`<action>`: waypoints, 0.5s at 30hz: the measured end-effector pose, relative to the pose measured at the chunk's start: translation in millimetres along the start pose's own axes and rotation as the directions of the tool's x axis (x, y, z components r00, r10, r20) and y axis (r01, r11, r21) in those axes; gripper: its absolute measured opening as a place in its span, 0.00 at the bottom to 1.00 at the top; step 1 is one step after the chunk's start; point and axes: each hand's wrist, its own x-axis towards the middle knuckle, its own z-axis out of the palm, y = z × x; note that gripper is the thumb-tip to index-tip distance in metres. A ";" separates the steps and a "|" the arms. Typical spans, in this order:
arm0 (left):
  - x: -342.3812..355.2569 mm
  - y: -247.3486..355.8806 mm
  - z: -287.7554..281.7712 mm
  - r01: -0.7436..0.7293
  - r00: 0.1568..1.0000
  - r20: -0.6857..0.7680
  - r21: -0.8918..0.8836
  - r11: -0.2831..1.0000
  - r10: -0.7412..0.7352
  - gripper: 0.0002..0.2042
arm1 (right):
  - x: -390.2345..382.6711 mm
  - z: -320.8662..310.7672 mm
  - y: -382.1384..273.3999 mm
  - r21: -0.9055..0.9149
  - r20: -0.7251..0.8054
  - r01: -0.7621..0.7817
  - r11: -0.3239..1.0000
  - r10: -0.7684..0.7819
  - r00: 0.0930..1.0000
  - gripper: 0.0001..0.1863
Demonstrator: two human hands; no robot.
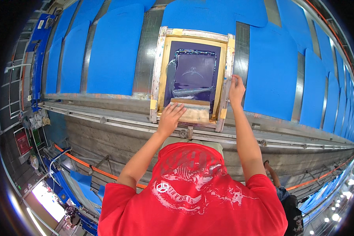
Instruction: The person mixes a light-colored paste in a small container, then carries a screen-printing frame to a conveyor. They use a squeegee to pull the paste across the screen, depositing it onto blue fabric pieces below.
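Observation:
A screen printing frame [159,67] lies on the long table in front of me, taped in yellow at its corners. Its dark purple mesh [181,59] shows a pale line design in the middle, with wet, shiny edges around it. Across the near part of the mesh lies a wide wooden squeegee [196,113]. My left hand [172,117] is closed on the squeegee's left end, the thumb side hidden. My right hand [236,91] has its fingers closed on the frame's right rail.
Blue flat sheets [116,51] lie in rows on the metal table [148,51] to both sides. A metal rail [137,124] runs along the near edge. Another person's arm [273,175] shows at the lower right. An orange bar [80,163] runs behind me.

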 end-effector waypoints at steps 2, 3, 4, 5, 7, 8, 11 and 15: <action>2.9 -4.2 4.8 -0.036 0.999 0.010 0.046 0.998 0.036 0.26 | 3.7 -7.5 -0.8 -0.060 0.066 0.004 0.998 0.000 0.998 0.16; 12.1 -8.0 6.0 -0.032 0.999 -0.002 0.062 0.998 0.032 0.26 | 5.9 -11.2 -4.6 -0.224 0.087 0.111 0.968 -0.093 0.992 0.17; 26.5 -15.7 7.8 -0.027 1.000 -0.015 0.079 0.997 0.028 0.26 | 8.8 -17.5 -7.5 -0.379 0.124 0.214 0.900 -0.180 0.976 0.18; 41.7 -20.6 8.2 -0.018 0.999 -0.028 0.089 0.996 0.021 0.25 | 12.0 -28.7 -18.3 -0.522 0.178 0.312 0.794 -0.257 0.950 0.19; 92.7 -38.6 0.1 -0.013 0.995 -0.098 0.034 0.999 0.016 0.23 | 21.2 -36.9 -73.7 -0.306 0.330 0.494 0.814 -0.396 0.857 0.22; 121.4 -48.4 -6.5 -0.010 0.992 -0.125 -0.038 0.999 0.005 0.23 | 23.3 -34.5 -97.6 -0.184 0.389 0.561 0.807 -0.464 0.796 0.24; 203.5 -67.8 -34.7 0.089 0.995 -0.034 -0.156 0.984 -0.095 0.18 | 60.7 -3.9 -119.3 -0.113 0.514 0.624 0.773 -0.491 0.703 0.24; 244.5 -78.5 -37.9 0.056 0.992 -0.109 -0.084 0.995 -0.065 0.17 | 77.1 43.7 -94.9 -0.110 0.485 0.620 0.776 -0.503 0.715 0.24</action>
